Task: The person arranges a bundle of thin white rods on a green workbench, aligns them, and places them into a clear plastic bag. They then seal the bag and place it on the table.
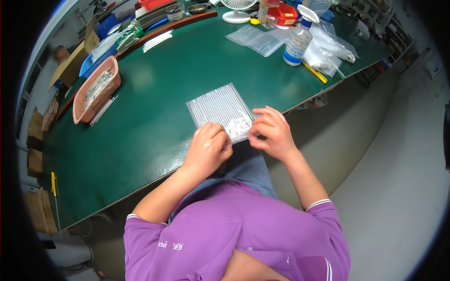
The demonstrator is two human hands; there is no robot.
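A clear plastic bag with a row of thin, pale rods side by side in it lies flat at the near edge of the green table. My left hand is closed at the bag's near left corner, thumb and fingers pressed together on the plastic. At the near right corner, my right hand pinches the bag's edge between thumb and fingers, with the other fingers curled above. The fingertips partly hide the bag's near edge.
On the green table, a pink basket of thin rods stands at the left, with loose rods beside it. More white sticks lie farther back. A spray bottle, plastic bags, yellow pens and a white fan are at the far right.
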